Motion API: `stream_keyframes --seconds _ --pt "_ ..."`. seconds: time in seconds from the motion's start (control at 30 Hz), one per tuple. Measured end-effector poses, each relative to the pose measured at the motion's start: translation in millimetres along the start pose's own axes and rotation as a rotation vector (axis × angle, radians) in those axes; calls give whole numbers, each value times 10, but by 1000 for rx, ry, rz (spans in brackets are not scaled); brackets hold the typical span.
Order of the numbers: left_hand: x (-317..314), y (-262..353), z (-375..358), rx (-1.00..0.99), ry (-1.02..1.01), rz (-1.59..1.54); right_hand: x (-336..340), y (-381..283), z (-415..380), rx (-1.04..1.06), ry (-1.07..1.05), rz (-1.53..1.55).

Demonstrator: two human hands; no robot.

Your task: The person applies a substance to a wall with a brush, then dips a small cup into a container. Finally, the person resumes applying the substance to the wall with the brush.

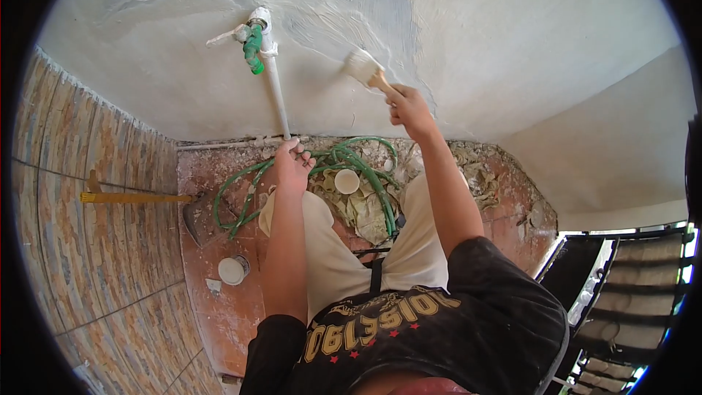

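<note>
My right hand (410,111) is closed around the wooden handle of a paintbrush (365,69). The brush's wide pale bristles are at the wall (482,36), by a wet, streaked coating (344,18). Beside the foot of a white pipe (276,91), my left hand (294,164) hangs with loosely curled, parted fingers and nothing visible in it. At the top of that pipe sits a green faucet (253,47) with a white-smeared lever.
A coiled green hose (374,192) lies on the spattered floor around a white cup (346,181) and crumpled sheeting (365,221). To the left are a white tub (233,270) and a yellow-handled shovel (139,197) against stone-patterned tiles (102,249). A dark metal frame (621,292) stands right.
</note>
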State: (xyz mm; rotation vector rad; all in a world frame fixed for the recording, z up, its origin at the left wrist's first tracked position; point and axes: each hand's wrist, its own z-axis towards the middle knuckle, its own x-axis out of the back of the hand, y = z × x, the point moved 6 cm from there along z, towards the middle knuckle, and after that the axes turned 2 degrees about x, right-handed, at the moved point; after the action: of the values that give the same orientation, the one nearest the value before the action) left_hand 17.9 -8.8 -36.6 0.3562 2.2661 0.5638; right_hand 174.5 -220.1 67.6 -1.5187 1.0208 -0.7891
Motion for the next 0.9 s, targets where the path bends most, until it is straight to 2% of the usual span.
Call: stream_keyframes --seconds 0.13,0.17,0.23,0.27,0.3,0.37,0.43,0.47,0.53,0.57,0.63,0.7,0.77,0.83,0.87,0.9 --pt "-30 -18 -5 19 -16 -14 957 1032 -127 -192 520 -370" --pt "-31 -32 2 26 -12 -8 1075 1250 -67 -192 526 -369" --pt "-22 -34 25 23 -13 -5 986 1206 17 -261 491 -476" --pt "2 -39 27 24 -5 -6 902 1162 125 -233 430 -387" --pt "24 -49 21 22 0 -10 521 689 62 -210 370 -299" --pt "23 -31 33 10 -1 -9 -71 -23 63 -70 233 -278" --pt "42 -28 50 -4 -3 -1 -602 -667 -107 198 138 -416" --pt "46 -30 49 -17 -8 -3 -761 -729 -131 195 141 -410" --pt "23 -12 13 -17 3 5 -1055 -1042 -242 681 134 -598" --pt "23 -6 -7 -16 15 9 -1022 -1004 -195 680 136 -594" --pt "36 -9 2 -11 12 15 -843 -666 22 457 61 -511" --pt "30 -10 -3 -9 4 14 -384 -333 50 391 184 -447" --pt "-4 -9 -21 6 -11 4 56 186 -28 163 265 -341" --pt "0 -37 1 24 -7 1 545 870 -74 171 524 -442" --pt "-12 -45 14 33 -11 1 678 1055 -111 168 529 -443" --pt "-31 -40 8 31 -14 4 763 1145 -168 25 597 -461"
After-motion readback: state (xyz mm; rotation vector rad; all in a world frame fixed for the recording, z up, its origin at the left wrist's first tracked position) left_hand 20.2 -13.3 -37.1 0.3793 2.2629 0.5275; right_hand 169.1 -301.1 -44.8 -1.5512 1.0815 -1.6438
